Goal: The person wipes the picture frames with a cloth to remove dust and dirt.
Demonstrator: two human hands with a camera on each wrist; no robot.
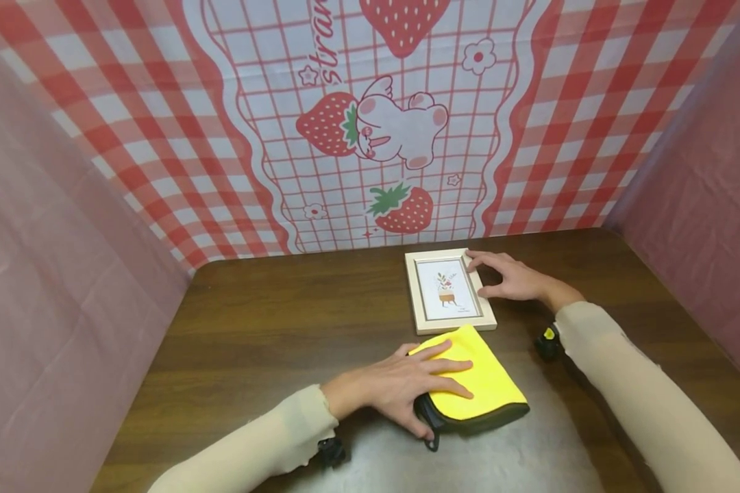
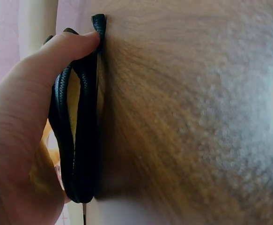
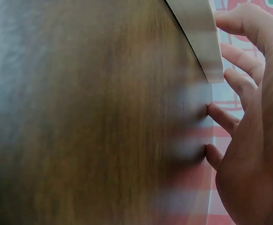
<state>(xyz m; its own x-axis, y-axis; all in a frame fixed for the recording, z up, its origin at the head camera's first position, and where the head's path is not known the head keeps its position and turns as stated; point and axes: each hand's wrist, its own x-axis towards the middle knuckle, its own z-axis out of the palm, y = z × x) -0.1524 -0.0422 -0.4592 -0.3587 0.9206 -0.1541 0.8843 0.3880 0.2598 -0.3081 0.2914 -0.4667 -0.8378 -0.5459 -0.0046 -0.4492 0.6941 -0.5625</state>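
A folded yellow cloth (image 1: 490, 376) with dark edging lies on the brown table. My left hand (image 1: 401, 383) rests on its left part, fingers spread over the top. In the left wrist view the thumb touches the dark edging (image 2: 82, 154) close to the tabletop, near a small loop (image 2: 99, 21). Just beyond the cloth lies a pale picture frame (image 1: 412, 287), face up, showing a potted plant print. My right hand (image 1: 518, 279) is at the frame's right side, its fingertips touching the edge and thumb apart from the fingers. Its lower fingers reach toward the table in the right wrist view.
The wooden table (image 1: 271, 342) ends at a red-checked strawberry curtain (image 1: 240, 171) behind the frame. Pink cloth walls (image 1: 55, 274) stand on both sides. Light reflects off the near part of the tabletop.
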